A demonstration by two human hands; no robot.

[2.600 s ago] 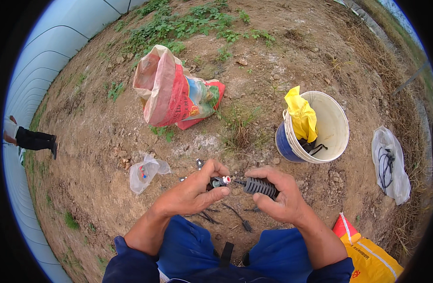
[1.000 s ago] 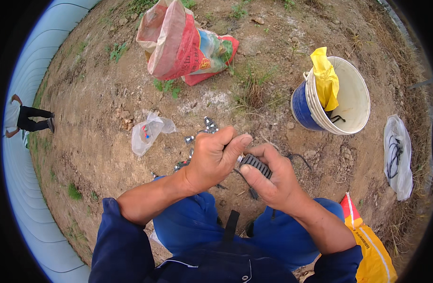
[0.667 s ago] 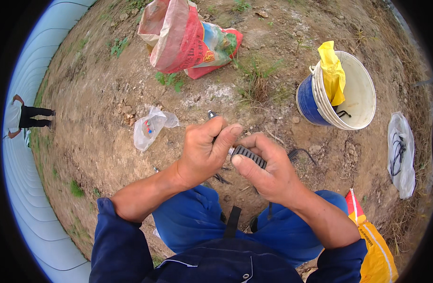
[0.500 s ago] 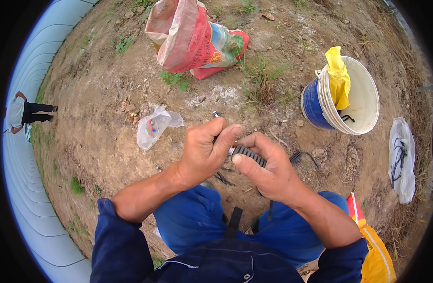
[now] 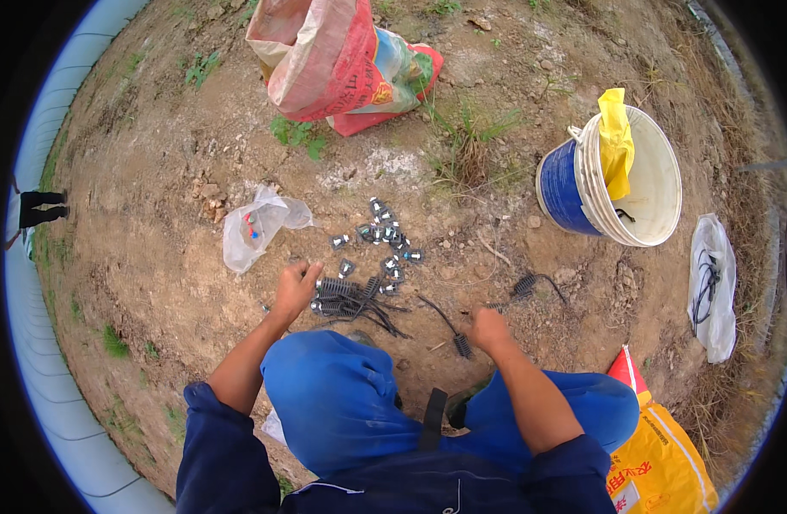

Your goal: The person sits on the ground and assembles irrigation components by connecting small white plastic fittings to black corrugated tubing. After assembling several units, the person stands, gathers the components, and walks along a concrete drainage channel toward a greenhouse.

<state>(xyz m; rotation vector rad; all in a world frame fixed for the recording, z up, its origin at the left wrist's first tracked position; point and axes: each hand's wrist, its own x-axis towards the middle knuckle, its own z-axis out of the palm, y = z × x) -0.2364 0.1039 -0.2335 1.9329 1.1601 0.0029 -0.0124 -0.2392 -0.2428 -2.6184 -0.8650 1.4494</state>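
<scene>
Bare soil [image 5: 179, 308] all round, patchy and stony. Red-and-cream printed sack [image 5: 342, 73] at top centre, mouth open, upper rim cropped. Weed [image 5: 295, 133] just below it, grass tuft [image 5: 469, 150] to its right. Blue-and-white bucket [image 5: 565, 188] upper right, yellow sheet-like piece [image 5: 615, 144] draped over its rim, something small and black inside. Clear bag [image 5: 723, 330] near right edge, black cable [image 5: 706, 289] on or in it, can't tell which. Crumpled see-through bag [image 5: 269, 214] left of centre, red and blue bits in it. Yellow-and-red sack [image 5: 667, 458] lower right. Pale ribbed sheeting [image 5: 46, 377] along left edge, person in dark trousers [image 5: 42, 208] beside it, partly cropped
</scene>
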